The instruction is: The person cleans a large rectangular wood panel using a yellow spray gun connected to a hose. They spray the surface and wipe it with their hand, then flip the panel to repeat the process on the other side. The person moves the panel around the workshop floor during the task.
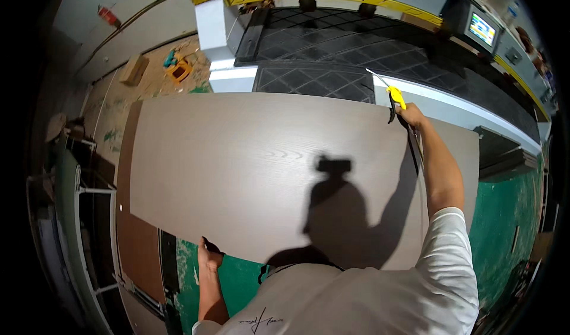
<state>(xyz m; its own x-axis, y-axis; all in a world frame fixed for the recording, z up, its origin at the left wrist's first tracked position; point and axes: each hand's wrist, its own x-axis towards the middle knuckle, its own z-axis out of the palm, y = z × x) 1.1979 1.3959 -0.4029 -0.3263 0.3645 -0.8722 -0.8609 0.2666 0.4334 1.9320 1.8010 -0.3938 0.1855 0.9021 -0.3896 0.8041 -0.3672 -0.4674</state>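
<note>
A rectangular, wood-grained panel (237, 169) is lying between the left hand (209, 258), grip unclear at its near edge, and the right hand (411, 116), clasping a slim-nozzled yellow tool (396, 96).

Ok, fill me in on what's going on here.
A person in a pale T-shirt is at a large grey-brown panel. Their left hand is at its near edge; their right hand grips a yellow tool with a thin tip near the far edge. Beyond the panel is a machine with a dark bed and a lit screen.
</note>
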